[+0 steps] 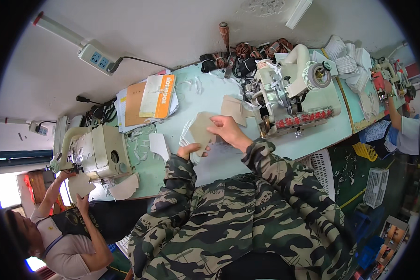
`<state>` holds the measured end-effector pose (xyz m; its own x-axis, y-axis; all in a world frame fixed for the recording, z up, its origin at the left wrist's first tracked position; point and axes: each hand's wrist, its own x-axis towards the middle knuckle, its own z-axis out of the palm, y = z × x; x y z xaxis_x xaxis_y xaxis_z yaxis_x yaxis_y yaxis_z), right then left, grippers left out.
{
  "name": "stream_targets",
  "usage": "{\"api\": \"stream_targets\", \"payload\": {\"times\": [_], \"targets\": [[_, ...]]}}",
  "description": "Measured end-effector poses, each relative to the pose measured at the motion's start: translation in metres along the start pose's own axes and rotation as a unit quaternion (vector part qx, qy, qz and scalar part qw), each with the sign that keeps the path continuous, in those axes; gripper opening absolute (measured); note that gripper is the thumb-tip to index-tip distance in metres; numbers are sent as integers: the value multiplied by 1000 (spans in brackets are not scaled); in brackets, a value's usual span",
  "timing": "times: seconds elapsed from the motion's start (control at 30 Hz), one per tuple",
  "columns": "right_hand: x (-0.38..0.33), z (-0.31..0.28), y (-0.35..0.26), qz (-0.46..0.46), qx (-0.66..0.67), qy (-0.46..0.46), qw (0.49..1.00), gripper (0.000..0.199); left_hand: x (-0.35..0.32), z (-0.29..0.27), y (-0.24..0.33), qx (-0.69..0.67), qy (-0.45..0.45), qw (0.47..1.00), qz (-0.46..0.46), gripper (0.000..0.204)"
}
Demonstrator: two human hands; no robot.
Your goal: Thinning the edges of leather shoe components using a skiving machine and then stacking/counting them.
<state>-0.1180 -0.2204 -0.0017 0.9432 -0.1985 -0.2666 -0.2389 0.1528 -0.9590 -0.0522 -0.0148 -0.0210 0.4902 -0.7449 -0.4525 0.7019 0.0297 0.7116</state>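
A stack of thin beige cut pieces (pixel 201 126), with white edges fanning out on its left side, is held up over the pale green table. My left hand (pixel 189 150) grips the stack from below, its fingers partly hidden behind the pieces. My right hand (pixel 230 132) pinches the stack's right edge between thumb and fingers. Just beyond the right hand, more beige pieces (pixel 233 110) lie beside a bench machine (pixel 284 93) with a handwheel. To the left of my left hand rests a white cut piece (pixel 159 145).
Papers and an orange-and-white notebook (pixel 164 95) lie at the back left. Scraps (pixel 139 140) litter the table near a second machine (pixel 102 151), where a co-worker (pixel 72 238) holds a beige piece. Cord bundles and a wooden-handled tool (pixel 224 33) line the wall. White stacks (pixel 350 60) stand far right.
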Motion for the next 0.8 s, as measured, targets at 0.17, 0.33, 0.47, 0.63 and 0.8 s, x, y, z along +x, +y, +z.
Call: {"api": "stream_targets", "payload": {"times": [0.17,0.33,0.47,0.63,0.8], "targets": [[40,-19,16,-93,-160,52,981,50,1,-31,-1,22,74,997,11,53],[27,13,-4,-106,-266,-73,955,38,-2,-24,2,36,102,993,41,54],[12,29,-22,-20,-249,-116,961,32,5,-10,5,40,27,998,47,56],[8,19,-29,-53,-265,-103,957,30,8,6,15,55,-10,998,33,61],[9,12,-29,5,-186,-127,974,32,7,11,21,40,-53,997,39,67]]}}
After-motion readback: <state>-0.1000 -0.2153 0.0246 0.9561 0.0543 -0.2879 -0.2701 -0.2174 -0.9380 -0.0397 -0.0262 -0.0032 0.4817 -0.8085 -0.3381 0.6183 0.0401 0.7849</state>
